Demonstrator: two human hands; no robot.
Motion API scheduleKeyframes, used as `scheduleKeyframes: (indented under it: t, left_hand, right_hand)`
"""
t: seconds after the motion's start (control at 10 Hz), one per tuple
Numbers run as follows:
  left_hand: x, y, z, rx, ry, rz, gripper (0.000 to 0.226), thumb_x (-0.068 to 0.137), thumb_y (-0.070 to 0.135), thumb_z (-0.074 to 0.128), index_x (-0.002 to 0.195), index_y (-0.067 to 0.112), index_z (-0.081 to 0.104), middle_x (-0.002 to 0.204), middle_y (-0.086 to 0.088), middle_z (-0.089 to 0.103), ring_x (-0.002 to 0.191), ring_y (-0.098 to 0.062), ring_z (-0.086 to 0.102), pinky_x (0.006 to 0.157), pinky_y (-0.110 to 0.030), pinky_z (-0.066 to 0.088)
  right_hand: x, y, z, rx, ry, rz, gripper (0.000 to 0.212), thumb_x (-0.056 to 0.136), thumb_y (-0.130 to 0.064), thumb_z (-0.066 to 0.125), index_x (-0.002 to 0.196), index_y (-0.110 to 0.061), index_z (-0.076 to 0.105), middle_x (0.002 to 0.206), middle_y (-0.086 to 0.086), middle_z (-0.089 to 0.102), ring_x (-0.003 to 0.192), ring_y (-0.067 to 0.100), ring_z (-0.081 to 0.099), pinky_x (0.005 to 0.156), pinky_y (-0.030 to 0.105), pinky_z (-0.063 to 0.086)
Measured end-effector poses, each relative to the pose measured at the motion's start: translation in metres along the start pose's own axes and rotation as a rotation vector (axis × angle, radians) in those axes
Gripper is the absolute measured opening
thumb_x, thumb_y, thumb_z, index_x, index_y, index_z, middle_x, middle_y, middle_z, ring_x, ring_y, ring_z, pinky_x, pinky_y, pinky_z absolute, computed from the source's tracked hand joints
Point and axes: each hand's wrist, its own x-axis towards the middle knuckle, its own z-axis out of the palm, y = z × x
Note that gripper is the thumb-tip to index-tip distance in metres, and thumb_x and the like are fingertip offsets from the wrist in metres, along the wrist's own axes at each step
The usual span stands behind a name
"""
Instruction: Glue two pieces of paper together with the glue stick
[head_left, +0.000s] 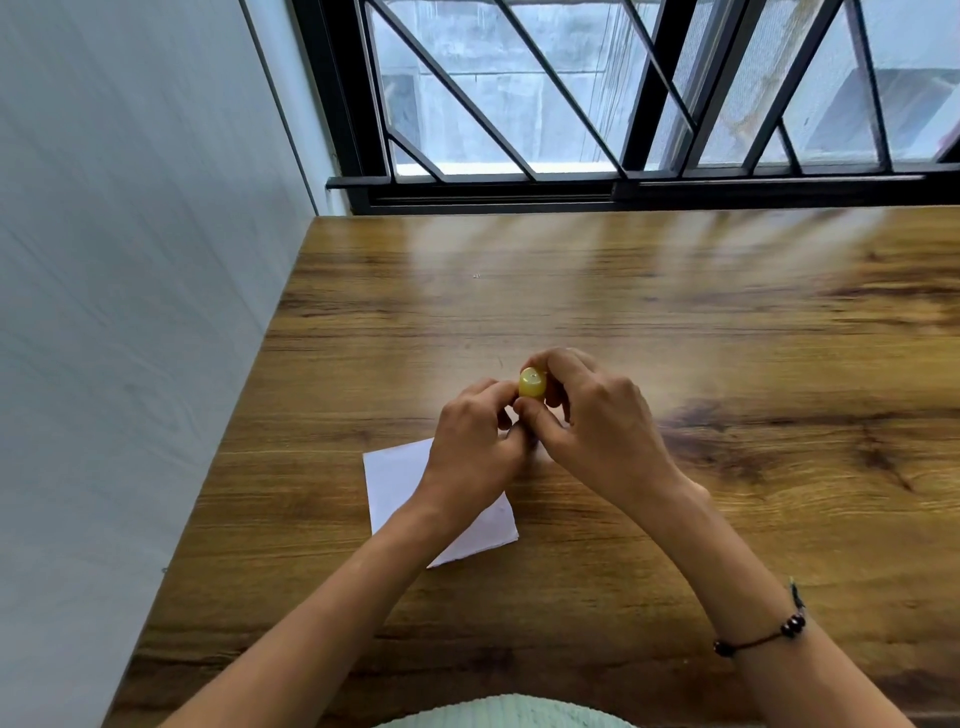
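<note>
Both my hands are up over the middle of the wooden table (675, 312), fingers bunched together around the glue stick (532, 383). All I can see of it is the rounded yellow end poking out btwn my fingertips, pointing away from me twd the window (519, 88); the rest of the tube is buried in my grip.

My right hand (597, 421) is curled over it from the right, thumb and forefinger pinched on the yellow end, other fingers folded in close. My left hand (472, 441) is closed in from the left, fingertips meeting the right hand's just below the yellow part. Looks like it has the lower part of the stick, but that bit is hidden, so can't tell exactly what it grips. Neither hand is spread at all, both tight.

White paper (395, 483) lies flat on the table just under and behind my left wrist, corner twd me, partly covered by my forearm. Can't tell if it's one sheet or two stacked. Glue stick is held above the table, just past the paper's far edge, not touching it.

Beaded bracelet (779, 629) on my right wrist. White wall (130, 260) runs along the table's left side.
</note>
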Motion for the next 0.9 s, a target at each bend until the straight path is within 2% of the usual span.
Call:
scheduleKeyframes:
  t: [0.2,0.3,0.5,0.7,0.8,0.9]
  left_hand:
    - [0.000,-0.004,-0.001,0.016,-0.036,0.002,0.025,0.078,-0.001,0.054,0.099,0.010,0.064,0.091,-0.006,0.062,0.070,-0.007,0.046,0.062,-0.004,0.033]
    - [-0.001,-0.005,-0.001,0.024,-0.047,0.002,0.028,0.080,0.000,0.055,0.105,0.011,0.063,0.097,-0.008,0.063,0.077,-0.011,0.047,0.064,-0.004,0.033]
    - [-0.002,-0.007,-0.003,0.023,-0.031,0.014,0.033,0.082,0.003,0.057,0.114,0.011,0.059,0.100,-0.006,0.062,0.078,-0.008,0.046,0.065,0.001,0.033]
    - [-0.002,-0.005,-0.005,0.027,-0.020,0.021,0.033,0.082,0.004,0.058,0.114,0.011,0.059,0.097,-0.003,0.059,0.080,-0.008,0.047,0.066,0.001,0.034]
    - [-0.003,-0.007,-0.004,0.033,-0.032,0.011,0.035,0.082,0.005,0.057,0.117,0.011,0.058,0.099,-0.004,0.060,0.082,-0.008,0.047,0.068,0.000,0.034]
    - [-0.004,-0.006,-0.008,0.050,-0.013,-0.029,0.035,0.084,0.002,0.052,0.118,0.011,0.057,0.104,-0.005,0.060,0.088,-0.009,0.047,0.073,-0.008,0.037]
  right_hand:
    - [0.001,0.001,0.000,-0.027,-0.039,0.023,0.018,0.079,-0.024,0.064,0.093,-0.017,0.055,0.078,-0.009,0.053,0.063,0.017,0.054,0.057,0.039,0.051]
    - [0.001,0.001,0.000,-0.031,-0.058,0.047,0.018,0.080,-0.025,0.064,0.092,-0.016,0.055,0.077,-0.004,0.058,0.063,0.017,0.054,0.057,0.038,0.050]
    - [0.002,0.000,-0.003,-0.067,-0.094,0.064,0.018,0.080,-0.030,0.062,0.090,-0.018,0.054,0.075,-0.002,0.059,0.062,0.017,0.053,0.056,0.036,0.048]
    - [0.002,-0.002,-0.007,-0.092,-0.107,0.055,0.020,0.080,-0.031,0.063,0.090,-0.018,0.054,0.073,-0.003,0.056,0.061,0.015,0.052,0.054,0.032,0.045]
    - [-0.001,-0.003,-0.007,-0.099,-0.115,0.057,0.025,0.080,-0.037,0.062,0.094,-0.018,0.055,0.074,-0.005,0.053,0.062,0.014,0.052,0.054,0.029,0.043]
    - [0.005,-0.007,-0.014,-0.066,-0.065,0.073,0.042,0.079,-0.049,0.055,0.105,-0.017,0.055,0.075,-0.008,0.051,0.064,0.011,0.050,0.057,0.028,0.042]
